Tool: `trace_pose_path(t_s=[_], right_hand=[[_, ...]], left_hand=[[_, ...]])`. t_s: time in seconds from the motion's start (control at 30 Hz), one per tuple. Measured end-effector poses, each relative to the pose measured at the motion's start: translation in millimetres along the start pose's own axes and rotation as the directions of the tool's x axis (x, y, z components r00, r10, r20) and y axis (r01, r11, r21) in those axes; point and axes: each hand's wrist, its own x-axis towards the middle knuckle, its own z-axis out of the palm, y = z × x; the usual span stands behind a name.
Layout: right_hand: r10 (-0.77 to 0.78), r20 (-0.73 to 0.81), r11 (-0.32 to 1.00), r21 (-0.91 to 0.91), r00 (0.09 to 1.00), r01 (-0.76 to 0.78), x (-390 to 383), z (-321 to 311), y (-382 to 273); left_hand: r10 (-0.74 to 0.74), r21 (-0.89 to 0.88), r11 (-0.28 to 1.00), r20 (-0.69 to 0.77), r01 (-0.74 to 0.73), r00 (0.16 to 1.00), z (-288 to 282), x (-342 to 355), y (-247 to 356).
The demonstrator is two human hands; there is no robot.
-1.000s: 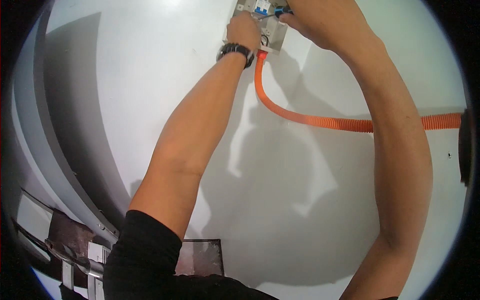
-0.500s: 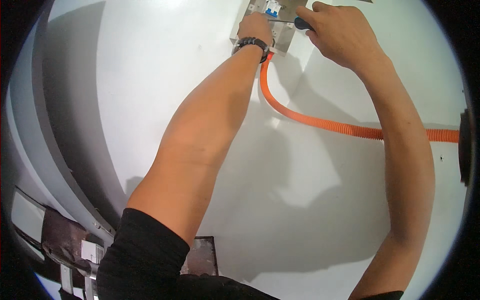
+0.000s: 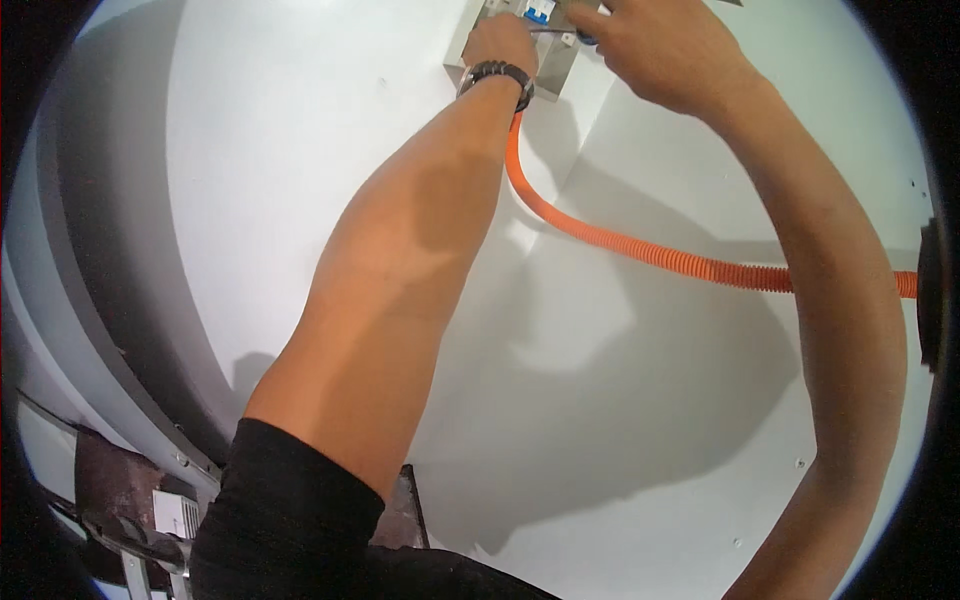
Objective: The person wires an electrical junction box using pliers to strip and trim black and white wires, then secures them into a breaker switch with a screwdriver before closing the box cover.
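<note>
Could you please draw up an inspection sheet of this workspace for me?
Surface: white wall, crossed by shadows.
Job's things: open pale box, cut off by the picture's top, with a blue-and-white switch inside; screwdriver, shaft pointing toward the left hand.
Clutter: white slotted box at lower left.
Hands: left hand at the pale box, fingertips hidden; right hand gripping the screwdriver's handle.
Cables: orange corrugated conduit emerging below the left wrist, passing behind the right forearm; loose wires, nothing seen.
Surroundings: dark object at right edge, kind unclear.
</note>
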Motion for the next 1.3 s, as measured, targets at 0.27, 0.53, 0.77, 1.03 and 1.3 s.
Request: trace_pose_path(t_s=[0.27,0.53,0.77,1.03,1.3], right_hand=[[0.341,0.229,0.778,0.476,0.912,-0.41,11,4,2],[0.1,-0.1,0.99,0.112,0.99,-0.089,6,24,12],[0.146,-0.117,0.972,0.204,0.982,-0.12,2,35,15],[0.391,0.074,0.827,0.41,0.917,-0.385,7,33,2],[0.325,0.169,0.869,0.334,0.93,-0.364,11,11,3]], left_hand=[[-0.031,-0.073,0.997,-0.014,0.03,0.999,-5,4,1],[-0.039,-0.127,0.991,-0.019,0.037,0.999,-8,0,3],[-0.065,-0.141,0.988,0.002,0.065,0.998,-8,4,5],[-0.076,-0.104,0.991,0.032,0.079,0.997,-11,6,0],[-0.029,-0.095,0.995,0.021,0.031,0.999,-7,9,0]])
